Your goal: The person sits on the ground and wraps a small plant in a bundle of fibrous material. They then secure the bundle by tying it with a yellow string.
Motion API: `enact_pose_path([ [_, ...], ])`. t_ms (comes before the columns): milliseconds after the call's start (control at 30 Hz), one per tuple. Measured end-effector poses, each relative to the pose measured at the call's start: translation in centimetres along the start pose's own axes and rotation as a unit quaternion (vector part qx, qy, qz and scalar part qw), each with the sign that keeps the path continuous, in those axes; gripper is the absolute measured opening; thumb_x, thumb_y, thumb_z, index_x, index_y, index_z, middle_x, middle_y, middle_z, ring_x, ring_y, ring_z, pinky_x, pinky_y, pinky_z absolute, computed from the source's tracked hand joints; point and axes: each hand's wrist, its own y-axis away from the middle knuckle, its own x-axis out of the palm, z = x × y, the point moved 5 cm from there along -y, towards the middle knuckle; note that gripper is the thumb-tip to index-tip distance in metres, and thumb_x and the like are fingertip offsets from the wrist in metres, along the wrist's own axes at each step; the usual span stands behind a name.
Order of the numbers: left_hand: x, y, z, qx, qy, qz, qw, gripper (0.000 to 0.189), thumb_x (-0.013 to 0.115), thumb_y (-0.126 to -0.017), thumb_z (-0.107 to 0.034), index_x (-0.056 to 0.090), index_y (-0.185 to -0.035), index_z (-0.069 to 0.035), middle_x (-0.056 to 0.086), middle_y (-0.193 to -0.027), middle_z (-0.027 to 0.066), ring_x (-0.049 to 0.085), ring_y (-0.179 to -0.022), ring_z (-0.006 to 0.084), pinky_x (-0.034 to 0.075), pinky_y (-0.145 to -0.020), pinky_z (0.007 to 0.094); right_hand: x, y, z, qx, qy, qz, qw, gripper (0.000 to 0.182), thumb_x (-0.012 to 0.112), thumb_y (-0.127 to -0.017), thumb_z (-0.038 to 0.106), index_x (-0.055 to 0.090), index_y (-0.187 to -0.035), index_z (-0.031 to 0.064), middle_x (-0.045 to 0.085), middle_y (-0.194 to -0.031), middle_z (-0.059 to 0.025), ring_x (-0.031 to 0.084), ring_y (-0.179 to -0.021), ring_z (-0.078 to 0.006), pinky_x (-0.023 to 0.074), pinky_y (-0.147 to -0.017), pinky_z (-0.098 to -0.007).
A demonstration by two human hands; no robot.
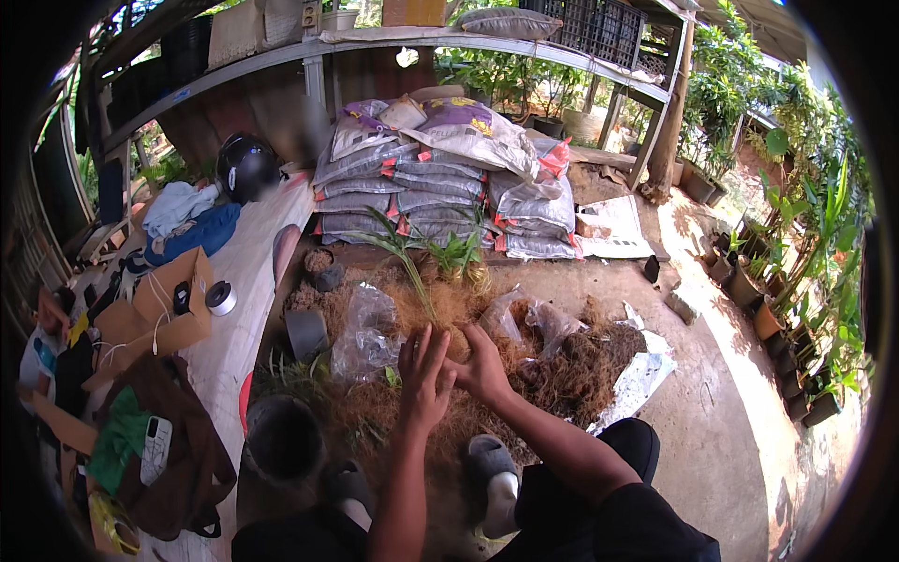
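Observation:
My left hand [425,376] and my right hand [483,367] are close together at the base of a long-leaved green plant [414,277]. Both rest against a mass of brown coconut fibre [453,305] around the plant's lower end; what the fingers grip there is hidden. Another leafy plant [455,254] with a pale wrapped base stands just beyond. Clear plastic bags [365,334] lie to the left and right of the hands. More loose fibre [449,414] is spread on the floor below, and a darker heap of fibre [590,358] lies on the right.
A black bucket [284,439] and a grey pot [307,335] stand left. Stacked filled sacks [442,168] rise behind the plants. A low platform [246,281] on the left holds cardboard boxes [151,316], a bag and a helmet [246,167]. Potted plants [765,312] line the right; a person sits far left.

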Motion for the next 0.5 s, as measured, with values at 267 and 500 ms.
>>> enact_pose_path([
  [267,0.9,1.1,2.6,-0.221,0.388,-0.149,0.882,0.066,0.043,-0.102,-0.051,0.047,-0.139,0.003,0.054,-0.136,0.0167,0.051,-0.126,0.0270,0.037,-0.107,0.0380,1.7,1.7,1.0,0.016,-0.245,0.101,0.964,0.063,0.077,-0.081,0.022,0.050,-0.132,-0.0021,0.061,-0.120,-0.0099,0.058,-0.109,-0.0163,0.0461,-0.097,-0.0320],
  [500,1.4,2.1,2.9,-0.324,0.540,-0.261,0.732,0.047,0.049,-0.099,-0.035,0.058,-0.124,0.004,0.059,-0.122,0.0136,0.057,-0.110,0.0230,0.044,-0.097,0.0374,2.5,2.3,3.3,-0.118,-0.050,-0.067,0.989,0.074,0.077,-0.080,0.033,0.045,-0.137,-0.0002,0.053,-0.129,-0.0183,0.051,-0.124,-0.0301,0.0373,-0.108,-0.0429],
])
